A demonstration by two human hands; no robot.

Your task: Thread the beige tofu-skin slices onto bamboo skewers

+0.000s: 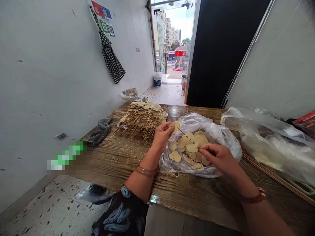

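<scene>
My left hand point(161, 134) is closed on a thin pale yellow round slice point(175, 127), perhaps potato. A wooden skewer point(181, 131) sticks out from that slice towards the lower right. My right hand point(219, 158) pinches the edge of another pale slice point(192, 148), over a heap of loose slices point(175, 156). The heap lies on a spread clear plastic bag point(227, 141) on the wooden table point(118, 162). Beyond my left hand, a stack of skewered slices point(145, 114) is piled up, its sticks pointing towards me.
Bare wooden skewers point(273, 172) lie at the right, beside a large clear plastic bag point(278, 141). A dark grey cloth point(100, 131) rests at the table's left edge. Behind the table is a knotted plastic bag point(130, 93). A checkered cloth point(112, 60) hangs on the left wall.
</scene>
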